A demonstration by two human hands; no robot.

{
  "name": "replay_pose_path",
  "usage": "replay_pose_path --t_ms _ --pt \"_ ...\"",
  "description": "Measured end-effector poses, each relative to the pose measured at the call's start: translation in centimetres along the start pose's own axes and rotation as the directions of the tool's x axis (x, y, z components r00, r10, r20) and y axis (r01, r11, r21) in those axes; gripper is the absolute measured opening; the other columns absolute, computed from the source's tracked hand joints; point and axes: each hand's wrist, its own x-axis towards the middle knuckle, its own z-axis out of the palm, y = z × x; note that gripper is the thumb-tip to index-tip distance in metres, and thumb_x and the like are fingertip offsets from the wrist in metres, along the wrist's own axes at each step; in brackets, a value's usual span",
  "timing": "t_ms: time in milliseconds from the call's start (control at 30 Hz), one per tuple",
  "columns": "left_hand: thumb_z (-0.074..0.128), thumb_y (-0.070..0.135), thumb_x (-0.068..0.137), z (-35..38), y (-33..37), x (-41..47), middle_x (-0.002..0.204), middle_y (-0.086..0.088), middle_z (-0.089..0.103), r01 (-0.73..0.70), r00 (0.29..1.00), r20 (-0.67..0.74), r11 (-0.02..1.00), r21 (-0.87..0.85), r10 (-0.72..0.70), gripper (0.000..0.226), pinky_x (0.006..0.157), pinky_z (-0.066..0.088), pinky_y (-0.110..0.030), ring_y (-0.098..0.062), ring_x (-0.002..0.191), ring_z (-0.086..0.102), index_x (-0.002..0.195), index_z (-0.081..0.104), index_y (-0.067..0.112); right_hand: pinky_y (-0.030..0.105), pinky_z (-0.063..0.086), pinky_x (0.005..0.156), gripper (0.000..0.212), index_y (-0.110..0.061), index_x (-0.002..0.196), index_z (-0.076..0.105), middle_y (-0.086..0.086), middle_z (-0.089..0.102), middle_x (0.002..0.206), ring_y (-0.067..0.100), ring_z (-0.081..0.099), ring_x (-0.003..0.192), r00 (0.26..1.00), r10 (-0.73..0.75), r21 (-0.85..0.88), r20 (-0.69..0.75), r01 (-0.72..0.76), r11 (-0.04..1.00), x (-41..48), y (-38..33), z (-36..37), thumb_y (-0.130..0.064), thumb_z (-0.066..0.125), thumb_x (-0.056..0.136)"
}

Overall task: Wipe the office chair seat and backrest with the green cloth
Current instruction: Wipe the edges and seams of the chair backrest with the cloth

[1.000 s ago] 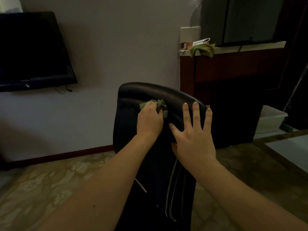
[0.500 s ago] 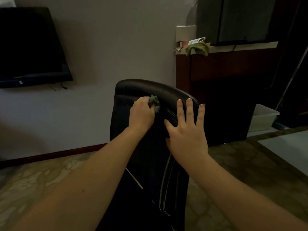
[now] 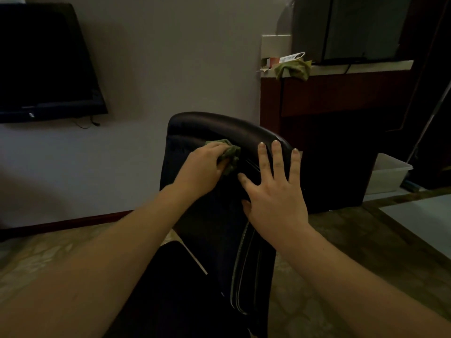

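A black leather office chair stands in front of me, its backrest (image 3: 210,132) turned toward me with white piping down the right side. My left hand (image 3: 202,170) grips a bunched green cloth (image 3: 230,154) and presses it against the upper backrest. My right hand (image 3: 275,191) lies flat on the backrest's right side, fingers spread and straight, fingertips near the top edge. The seat (image 3: 170,264) shows only as a dark patch between my forearms.
A dark TV (image 3: 46,62) hangs on the wall at left. A dark wooden counter (image 3: 341,93) stands right of the chair, with another green cloth (image 3: 294,68) and a monitor on top. A white plastic bin (image 3: 388,173) sits on the patterned floor beside it.
My left hand has kept rubbing the cloth on the upper backrest, shifting slightly left then back right. My right hand has stayed flat on the backrest.
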Motion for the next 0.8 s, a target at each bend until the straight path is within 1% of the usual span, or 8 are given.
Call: replay_pose_path --t_ms 133,233,333,467,567,633,733,800 --pt "0.057 0.017 0.1 0.5 -0.6 1.3 0.125 -0.008 0.066 0.199 0.978 -0.048 0.979 -0.052 -0.202 0.027 0.094 0.047 -0.032 -0.026 0.113 0.062 0.124 0.068 0.009 0.069 -0.007 0.113 0.052 -0.037 0.145 0.041 0.026 -0.007 0.161 0.049 -0.014 0.146 1.0 -0.017 0.038 0.003 0.017 0.999 0.3 0.5 0.2 -0.053 0.043 0.096" --pt "0.056 0.017 0.1 1.8 0.7 1.5 0.122 -0.007 0.065 0.308 0.941 -0.105 0.944 -0.122 -0.321 0.023 0.09 0.045 -0.031 -0.025 0.11 0.061 0.117 0.069 0.01 0.068 -0.005 0.113 0.047 -0.037 0.14 0.049 0.026 -0.001 0.161 0.049 -0.009 0.147 1.0 -0.024 0.045 0.012 0.023 0.999 0.5 0.8 0.3 -0.051 0.047 0.095" --pt "0.057 0.016 0.1 2.5 1.8 1.2 0.121 -0.004 0.064 0.295 0.936 -0.145 0.939 -0.176 -0.321 0.021 0.087 0.039 -0.022 -0.015 0.104 0.058 0.116 0.069 0.011 0.068 -0.005 0.114 0.044 -0.036 0.135 0.055 0.025 0.003 0.161 0.049 -0.005 0.147 1.0 -0.029 0.046 0.0 0.029 0.999 0.5 1.1 0.4 -0.05 0.05 0.094" --pt "0.058 0.016 0.1 2.6 2.7 -0.5 0.123 0.001 0.062 0.192 0.965 -0.137 0.958 -0.215 -0.224 0.022 0.087 0.035 -0.011 -0.002 0.102 0.05 0.12 0.068 0.013 0.068 -0.002 0.114 0.043 -0.035 0.132 0.058 0.025 0.006 0.161 0.049 -0.003 0.148 1.0 -0.012 0.068 -0.022 0.014 0.998 0.4 0.9 0.5 -0.05 0.052 0.093" --pt "0.059 0.018 0.1 1.1 1.7 -0.9 0.127 0.007 0.06 0.085 0.996 -0.011 0.983 -0.163 -0.087 0.03 0.098 0.04 -0.02 -0.006 0.114 0.053 0.129 0.065 0.015 0.066 -0.002 0.115 0.046 -0.035 0.135 0.055 0.026 0.0 0.161 0.047 -0.006 0.148 0.999 -0.016 0.077 -0.047 0.019 0.997 0.3 0.9 1.0 -0.053 0.05 0.093" --pt "0.061 0.017 0.099 -0.4 0.0 0.2 0.129 0.0 0.065 0.032 0.999 0.036 0.995 -0.093 -0.029 0.03 0.102 0.046 -0.029 -0.014 0.116 0.059 0.129 0.067 0.015 0.065 -0.002 0.116 0.049 -0.036 0.139 0.052 0.028 -0.005 0.16 0.047 -0.009 0.148 0.998 -0.017 0.087 -0.057 0.022 0.996 0.3 1.0 1.1 -0.053 0.049 0.093" --pt "0.06 0.019 0.101 -1.5 -1.7 2.1 0.125 -0.008 0.068 0.174 0.978 -0.099 0.98 -0.1 -0.184 0.031 0.099 0.051 -0.038 -0.025 0.112 0.063 0.13 0.067 0.013 0.064 -0.005 0.116 0.05 -0.037 0.143 0.046 0.029 -0.011 0.159 0.047 -0.015 0.147 0.998 -0.005 0.095 -0.058 0.011 0.995 0.3 0.8 1.0 -0.052 0.047 0.096" --pt "0.058 0.021 0.101 -0.6 -0.9 2.4 0.124 -0.009 0.068 0.28 0.944 -0.131 0.945 -0.168 -0.303 0.031 0.098 0.051 -0.038 -0.027 0.113 0.063 0.13 0.066 0.012 0.064 -0.005 0.117 0.049 -0.036 0.141 0.049 0.029 -0.009 0.159 0.047 -0.013 0.147 0.998 0.002 0.109 -0.063 0.005 0.994 0.3 0.7 1.1 -0.051 0.049 0.095"
